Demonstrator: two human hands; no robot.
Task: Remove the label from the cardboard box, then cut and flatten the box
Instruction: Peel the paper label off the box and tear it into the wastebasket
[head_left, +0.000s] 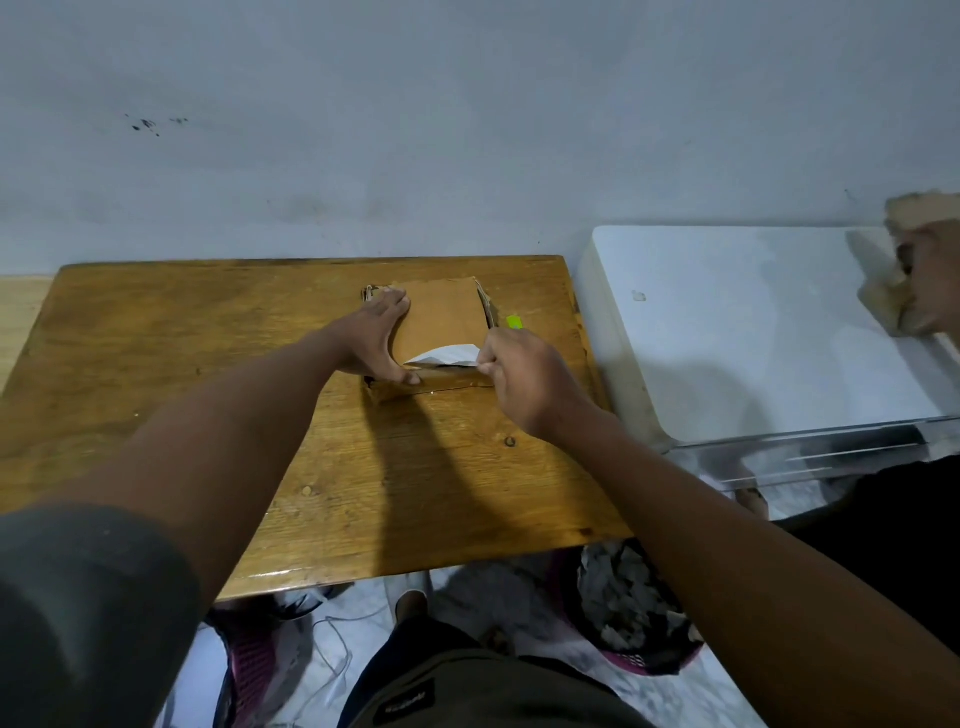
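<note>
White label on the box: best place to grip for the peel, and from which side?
Grip the label at its lifted right corner, coming from the right, where the right hand pinches it now. That edge is curled free of the cardboard box; the rest looks stuck flat. The left hand presses the box down on the table.

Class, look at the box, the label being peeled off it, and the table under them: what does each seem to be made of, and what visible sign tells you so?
Box: brown cardboard, matte, with layered edges showing at its corners. Label: thin white paper, probably adhesive-backed; it curls where the right hand pinches it. Table: wood, visible grain and knots, glossy varnish with glare at its near edge.
</note>
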